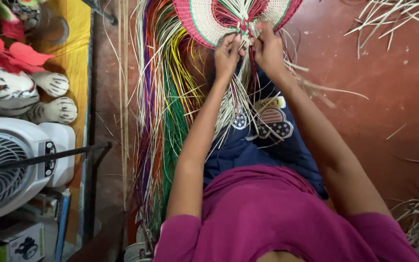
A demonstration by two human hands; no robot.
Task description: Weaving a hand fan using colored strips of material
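Your left hand (228,52) and right hand (267,48) are working close together, almost touching, each pinching thin pale strands (241,92) at the unfinished edge of a woven fan-shaped piece (209,19). That piece, cream with a pink and green border, is sitting just beyond your fingers at the top of the view, and its loose strands are trailing down between your forearms over your dark blue lap (248,150).

To your left, just beside your left forearm, a thick bundle of coloured strips (163,111) in purple, orange, yellow, green and white is lying lengthwise on the floor, crowding that arm. Farther left, a white fan (6,165) is standing with a dark bar crossing in front of it, and a striped plush tiger (20,92) is resting on a yellow cloth (76,43).

To your right, the reddish-brown floor (389,97) is carrying scattered dry pale strips (394,14) near the top and lower right corners.
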